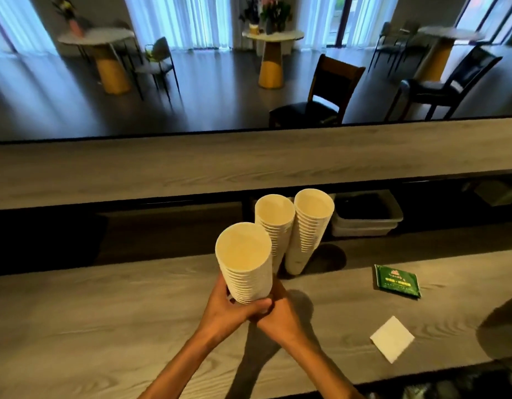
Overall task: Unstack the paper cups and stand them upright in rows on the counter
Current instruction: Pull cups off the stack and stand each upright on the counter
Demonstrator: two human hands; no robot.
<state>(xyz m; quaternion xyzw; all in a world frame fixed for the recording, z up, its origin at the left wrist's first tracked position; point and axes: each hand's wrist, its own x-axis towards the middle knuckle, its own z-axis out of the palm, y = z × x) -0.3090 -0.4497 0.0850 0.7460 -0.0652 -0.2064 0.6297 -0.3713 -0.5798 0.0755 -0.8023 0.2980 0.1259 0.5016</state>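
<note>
Above the counter's near-middle, both hands hold one stack of paper cups — mouth up, tilted a bit toward the camera, long axis running from the hands up and away. Left hand wraps the lower part of the stack w/ fingers curled round it; thumb shows across the front at the base. Right hand sits just beside it, touching, fingers curled at the stack's bottom end — looks like it's pinching the lowest cup, but the exact grip is hidden behind the left hand.

Two more stacks stand upright on the counter just beyond the held one, toward the far edge, side by side and touching or nearly so, mouths up. No single cups are set out yet, so the rows aren't started.

Judgement: the next pull likely runs along the stack's axis — bottom cup drawn down toward the right hand while the left steadies the rest. Right hand is the nearer one to that end.

Toward the counter's right end lie a green packet and, nearer the front edge, a white napkin, well apart from the hands.
</note>
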